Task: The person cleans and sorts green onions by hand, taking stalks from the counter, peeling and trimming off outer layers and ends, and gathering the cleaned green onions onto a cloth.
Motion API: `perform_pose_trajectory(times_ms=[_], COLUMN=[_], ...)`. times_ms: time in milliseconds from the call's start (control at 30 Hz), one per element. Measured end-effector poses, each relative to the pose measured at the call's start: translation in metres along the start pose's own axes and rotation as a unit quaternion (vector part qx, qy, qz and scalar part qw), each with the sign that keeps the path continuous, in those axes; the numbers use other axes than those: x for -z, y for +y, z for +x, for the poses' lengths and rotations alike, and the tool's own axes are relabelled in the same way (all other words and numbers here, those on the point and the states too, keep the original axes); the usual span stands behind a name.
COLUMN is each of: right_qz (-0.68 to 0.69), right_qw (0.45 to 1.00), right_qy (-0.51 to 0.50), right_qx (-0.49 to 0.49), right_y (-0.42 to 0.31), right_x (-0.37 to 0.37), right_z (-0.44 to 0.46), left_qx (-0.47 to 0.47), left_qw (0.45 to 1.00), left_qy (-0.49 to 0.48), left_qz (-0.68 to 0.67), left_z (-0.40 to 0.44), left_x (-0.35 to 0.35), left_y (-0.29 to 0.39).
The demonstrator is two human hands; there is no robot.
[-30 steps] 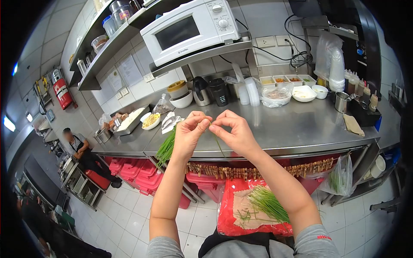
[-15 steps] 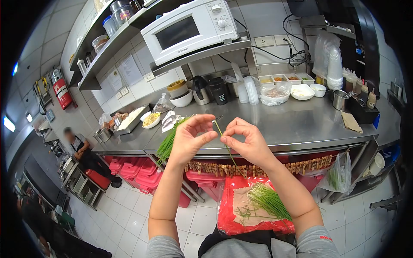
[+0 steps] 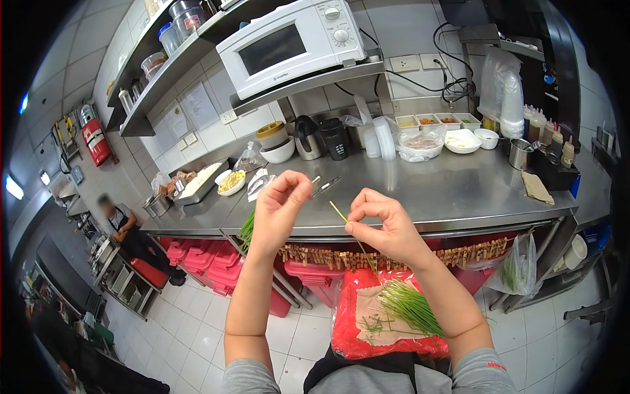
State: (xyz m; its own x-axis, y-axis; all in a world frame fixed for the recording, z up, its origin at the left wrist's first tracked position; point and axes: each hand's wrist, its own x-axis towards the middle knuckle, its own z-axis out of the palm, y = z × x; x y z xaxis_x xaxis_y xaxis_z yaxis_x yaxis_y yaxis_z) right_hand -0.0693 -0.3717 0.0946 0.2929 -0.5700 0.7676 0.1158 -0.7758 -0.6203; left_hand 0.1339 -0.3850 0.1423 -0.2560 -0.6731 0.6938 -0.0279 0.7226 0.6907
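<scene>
My right hand [image 3: 384, 223] pinches a single thin green chive stalk [image 3: 361, 248] between thumb and forefinger, its pale end pointing up and left. The fingers of my left hand [image 3: 283, 203] are pinched together, with a small pale stalk piece [image 3: 316, 178] showing at the tips. Beyond it, a slim dark tool [image 3: 327, 186] appears to lie on the counter; its kind is unclear. Part of a chive bunch [image 3: 247, 232] shows behind my left hand. Below my hands, more chives [image 3: 413, 307] and short cut bits rest on brown paper [image 3: 365, 315] over a red plastic bag [image 3: 344, 331].
The steel counter [image 3: 433, 197] carries bowls, sauce bottles and small containers [image 3: 449, 121]. A row of wooden clothespins [image 3: 453, 255] runs along its front edge, above pink lidded bins [image 3: 223, 269]. A microwave [image 3: 289, 49] sits overhead. Another person [image 3: 121, 226] is at the far left.
My hands have moved apart. The stalk has gone slightly down and right with my right hand, while my left hand has come away from its upper end with a small pale piece.
</scene>
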Motion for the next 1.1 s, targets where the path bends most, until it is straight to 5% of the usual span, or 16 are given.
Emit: perform_pose_trajectory(times_ms=[200,400,600,733,900,1100], right_qz=[0.018,0.001,0.006,-0.005,-0.018,-0.035], right_qw=[1.000,1.000,1.000,1.000,1.000,0.999], right_qy=[-0.016,-0.016,-0.017,-0.015,-0.012,-0.006], right_qx=[-0.002,0.005,0.005,0.014,0.014,0.036], right_y=[0.001,-0.001,-0.003,-0.001,-0.001,-0.002], right_x=[-0.001,-0.002,-0.002,-0.002,-0.003,-0.003], right_z=[0.000,-0.001,-0.004,-0.003,-0.002,-0.002], left_qx=[-0.116,-0.045,0.031,-0.093,-0.080,0.006], left_qw=[0.932,0.963,0.999,0.988,0.945,0.994], left_qy=[-0.181,-0.165,0.003,-0.084,-0.166,-0.095], left_qz=[0.293,0.208,-0.025,0.093,0.271,0.052], left_z=[-0.005,-0.008,-0.008,-0.008,-0.009,-0.013], left_x=[-0.009,-0.008,0.000,0.002,-0.006,-0.008], left_y=[0.021,0.016,0.004,0.004,0.019,0.006])
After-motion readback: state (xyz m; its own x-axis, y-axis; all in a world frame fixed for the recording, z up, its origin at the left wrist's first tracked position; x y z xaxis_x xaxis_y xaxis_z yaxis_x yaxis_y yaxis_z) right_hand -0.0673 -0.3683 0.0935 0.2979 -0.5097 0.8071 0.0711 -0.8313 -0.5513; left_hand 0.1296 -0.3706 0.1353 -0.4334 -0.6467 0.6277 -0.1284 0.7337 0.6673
